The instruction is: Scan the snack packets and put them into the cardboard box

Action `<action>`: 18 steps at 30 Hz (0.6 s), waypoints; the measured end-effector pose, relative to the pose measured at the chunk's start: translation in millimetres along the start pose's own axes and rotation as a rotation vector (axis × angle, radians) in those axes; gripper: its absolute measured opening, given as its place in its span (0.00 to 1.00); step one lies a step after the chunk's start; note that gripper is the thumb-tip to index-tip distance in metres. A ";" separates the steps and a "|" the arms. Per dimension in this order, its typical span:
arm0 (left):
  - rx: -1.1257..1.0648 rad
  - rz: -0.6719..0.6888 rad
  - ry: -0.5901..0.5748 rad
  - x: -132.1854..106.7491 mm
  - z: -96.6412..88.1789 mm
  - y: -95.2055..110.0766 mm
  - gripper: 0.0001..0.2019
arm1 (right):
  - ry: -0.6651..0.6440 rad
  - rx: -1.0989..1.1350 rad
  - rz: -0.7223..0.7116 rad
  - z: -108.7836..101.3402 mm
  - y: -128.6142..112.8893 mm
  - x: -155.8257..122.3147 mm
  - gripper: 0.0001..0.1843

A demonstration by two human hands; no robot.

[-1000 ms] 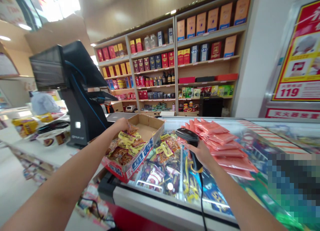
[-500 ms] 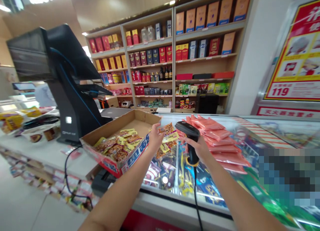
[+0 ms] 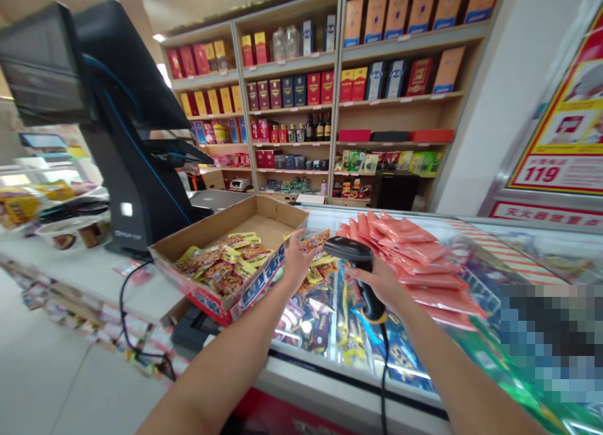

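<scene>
My right hand (image 3: pixel 377 281) is wrapped around the grip of a black barcode scanner (image 3: pixel 349 250), its head turned left and its cable hanging down. Just left of it, my left hand (image 3: pixel 298 259) has its fingers curled at a yellow-and-orange snack packet (image 3: pixel 318 239), gripping it, though the fingertips are partly hidden. More such packets (image 3: pixel 315 275) lie beneath that hand on the glass counter (image 3: pixel 332 338). Beside my left forearm stands an open cardboard box (image 3: pixel 188 239) with several snack packets (image 3: pixel 230 262) inside.
Salmon-pink packages (image 3: pixel 424 265) are piled right of the scanner. A black checkout terminal (image 3: pixel 134 165) stands at the left, with a cable (image 3: pixel 123 309) hanging over the counter edge. Behind the counter are shelves (image 3: pixel 292 112) of boxes and bottles.
The view has shifted slightly. The scanner has tilted, its head more level and its handle swung right. My left hand stays by the packets beside the box.
</scene>
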State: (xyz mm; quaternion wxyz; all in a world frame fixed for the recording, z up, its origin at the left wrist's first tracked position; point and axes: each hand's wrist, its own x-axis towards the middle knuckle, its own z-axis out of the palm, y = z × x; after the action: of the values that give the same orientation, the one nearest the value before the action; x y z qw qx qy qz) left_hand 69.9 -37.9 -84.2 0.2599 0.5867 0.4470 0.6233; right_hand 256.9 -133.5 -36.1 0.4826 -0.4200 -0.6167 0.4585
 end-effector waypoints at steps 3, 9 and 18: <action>0.021 0.018 0.002 -2.9 1.1 5.1 0.28 | -0.012 -0.015 0.003 0.9 1.1 0.2 0.14; 0.016 0.025 0.004 -3.5 -0.2 5.2 0.28 | -0.014 -0.038 0.022 2.4 -0.8 -3.4 0.13; -0.045 -0.003 -0.045 -3.7 2.3 -0.7 0.31 | 0.071 -0.008 -0.006 -0.4 4.3 0.8 0.14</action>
State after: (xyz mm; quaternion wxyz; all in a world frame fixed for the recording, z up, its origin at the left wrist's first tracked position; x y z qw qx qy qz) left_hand 72.6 -40.2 -86.9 0.2842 0.5938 0.4277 0.6194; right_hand 257.4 -131.6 -40.1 0.5041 -0.4360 -0.6023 0.4394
